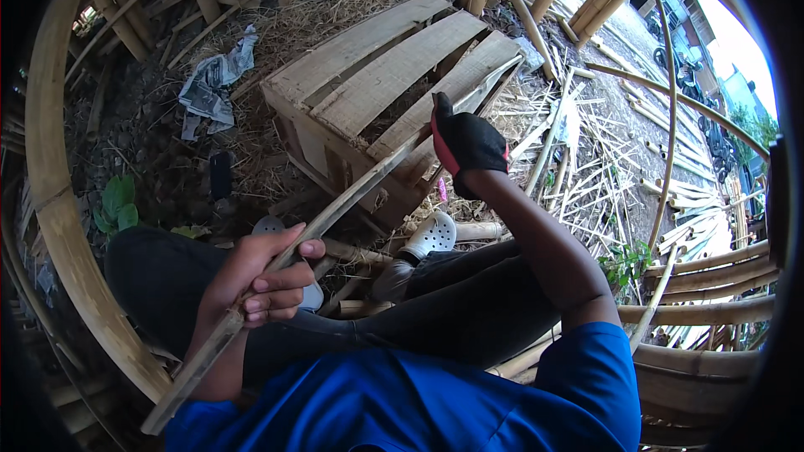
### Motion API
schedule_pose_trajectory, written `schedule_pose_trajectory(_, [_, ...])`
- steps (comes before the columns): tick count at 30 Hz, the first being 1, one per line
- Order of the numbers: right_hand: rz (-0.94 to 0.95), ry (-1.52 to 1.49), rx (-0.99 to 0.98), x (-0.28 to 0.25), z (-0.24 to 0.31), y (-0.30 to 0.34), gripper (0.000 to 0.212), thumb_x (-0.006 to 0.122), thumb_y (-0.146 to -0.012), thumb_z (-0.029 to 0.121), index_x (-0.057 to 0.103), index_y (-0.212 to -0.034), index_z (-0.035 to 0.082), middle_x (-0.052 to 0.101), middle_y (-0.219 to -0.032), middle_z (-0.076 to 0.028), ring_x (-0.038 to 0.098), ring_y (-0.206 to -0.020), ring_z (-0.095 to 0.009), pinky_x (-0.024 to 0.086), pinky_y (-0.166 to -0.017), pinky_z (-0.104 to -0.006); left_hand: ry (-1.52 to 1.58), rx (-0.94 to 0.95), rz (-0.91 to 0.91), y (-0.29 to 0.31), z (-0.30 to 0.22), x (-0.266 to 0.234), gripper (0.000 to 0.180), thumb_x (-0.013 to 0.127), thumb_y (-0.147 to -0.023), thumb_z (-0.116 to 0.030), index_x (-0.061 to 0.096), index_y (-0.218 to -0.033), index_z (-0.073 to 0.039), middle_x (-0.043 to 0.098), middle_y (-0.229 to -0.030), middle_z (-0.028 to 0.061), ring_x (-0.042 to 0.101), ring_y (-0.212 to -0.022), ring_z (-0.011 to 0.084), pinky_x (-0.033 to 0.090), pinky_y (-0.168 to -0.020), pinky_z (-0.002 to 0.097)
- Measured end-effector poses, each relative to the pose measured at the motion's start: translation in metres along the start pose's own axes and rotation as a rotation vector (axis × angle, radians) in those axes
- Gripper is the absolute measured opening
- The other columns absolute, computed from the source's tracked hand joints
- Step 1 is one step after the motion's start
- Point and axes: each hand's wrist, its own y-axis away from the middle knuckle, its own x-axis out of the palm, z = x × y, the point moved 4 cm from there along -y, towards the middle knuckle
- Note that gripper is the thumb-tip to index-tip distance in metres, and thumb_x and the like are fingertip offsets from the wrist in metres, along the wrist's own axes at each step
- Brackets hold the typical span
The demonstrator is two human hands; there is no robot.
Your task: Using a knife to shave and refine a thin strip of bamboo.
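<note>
A long, narrow bamboo strip (352,194) slants from the lower left up toward a slatted wooden crate (402,71). My bare left hand (272,276) is closed round the strip's lower part, and its near end sticks out past my forearm. Farther up, my right hand (471,146), in a black and red glove, grips the strip beside the crate's near right corner. Its thumb points up, while the other fingers are partly hidden behind the palm. Whether the glove also holds some small thing cannot be seen.
Bamboo poles (54,201) surround me. Split bamboo pieces (586,151) litter the ground on the right. Left of the crate lie a crumpled newspaper sheet (219,84) and a dark flat object (220,176). My legs and a white clog (433,234) are below the crate.
</note>
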Motion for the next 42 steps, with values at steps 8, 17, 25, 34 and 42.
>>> schedule_pose_trajectory(8, [-0.023,0.052,-0.069,-0.003,-0.002,-0.002,0.086,0.016,-0.105,0.064,0.078,-0.100,0.005,0.074,-0.103,-0.023,0.069,-0.106,-0.044,0.050,-0.098,-0.0478,0.050,-0.023,-0.018,0.005,0.002,0.006,0.032,0.026,-0.114,-0.037,0.042,-0.106,-0.010,0.036,-0.049,-0.0049,0.039,-0.031,0.0066,0.033,-0.028,0.0194])
schedule_pose_trajectory(17, [-0.021,0.018,-0.127,-0.001,-0.018,-0.012,0.093,0.017,-0.102,0.074,0.078,-0.098,0.004,0.073,-0.098,-0.027,0.069,-0.103,-0.046,0.049,-0.099,-0.0479,0.052,-0.036,-0.059,-0.002,-0.001,0.002,0.037,0.020,-0.115,-0.038,0.041,-0.108,-0.008,0.040,-0.049,-0.0022,0.043,-0.030,0.0095,0.036,-0.028,0.0211])
schedule_pose_trajectory(25, [0.003,0.014,-0.167,0.004,-0.023,-0.010,0.094,0.017,-0.102,0.073,0.078,-0.095,0.001,0.072,-0.097,-0.030,0.070,-0.102,-0.046,0.049,-0.099,-0.0478,0.106,-0.036,0.014,-0.003,-0.008,-0.004,0.039,0.018,-0.114,-0.038,0.041,-0.108,-0.007,0.043,-0.051,-0.0005,0.048,-0.033,0.0104,0.040,-0.029,0.0217])
schedule_pose_trajectory(34, [0.082,-0.041,-0.295,-0.022,-0.021,-0.014,0.080,0.039,-0.098,0.075,0.077,-0.085,0.006,0.073,-0.084,-0.019,0.072,-0.085,-0.034,0.052,-0.090,-0.0413,0.048,-0.001,-0.026,0.005,0.001,0.023,0.036,0.023,-0.115,-0.037,0.040,-0.109,-0.006,0.040,-0.051,-0.0030,0.041,-0.032,0.0081,0.035,-0.029,0.0195])
schedule_pose_trajectory(42, [0.168,-0.222,-0.455,-0.051,-0.032,-0.030,0.043,0.063,-0.100,0.041,0.075,-0.112,0.002,0.073,-0.089,-0.011,0.069,-0.078,-0.019,0.054,-0.080,-0.0347,0.003,0.032,0.023,0.003,-0.010,0.068,0.035,0.021,-0.115,-0.035,0.039,-0.114,-0.004,0.043,-0.055,-0.0013,0.043,-0.033,0.0096,0.036,-0.031,0.0199])
